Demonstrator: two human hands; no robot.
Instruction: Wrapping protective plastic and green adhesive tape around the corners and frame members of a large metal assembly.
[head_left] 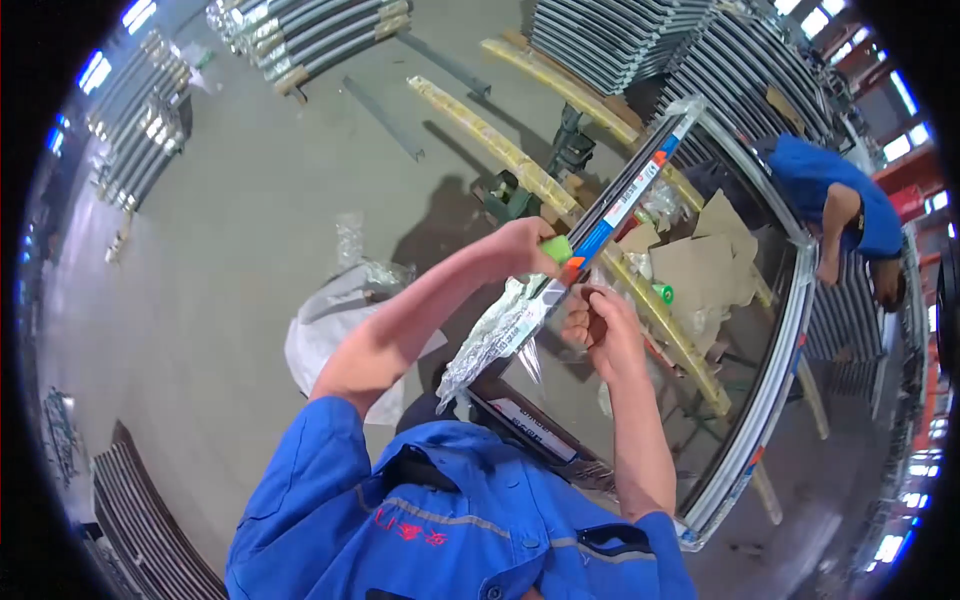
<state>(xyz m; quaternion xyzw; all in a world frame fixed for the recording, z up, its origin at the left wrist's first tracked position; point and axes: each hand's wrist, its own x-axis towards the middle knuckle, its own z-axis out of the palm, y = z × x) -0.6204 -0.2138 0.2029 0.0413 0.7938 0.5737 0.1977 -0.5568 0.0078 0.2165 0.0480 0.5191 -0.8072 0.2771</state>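
Beyond both hands, stacks of metal frames [620, 35] on a grey concrete floor [250, 230]. Beneath the hands, a large glazed frame [770, 400] on yellow trestles [520, 160]. Raised between the hands, a long wrapped metal bar [625, 195], slanting up and away to the right. Bunched below the left hand, clear plastic wrap [490, 335]. Left hand [520, 250] clenched on a green-handled tool [557, 249] against the bar; right hand [600, 325] pinching the wrap just beside the bar's lower end.
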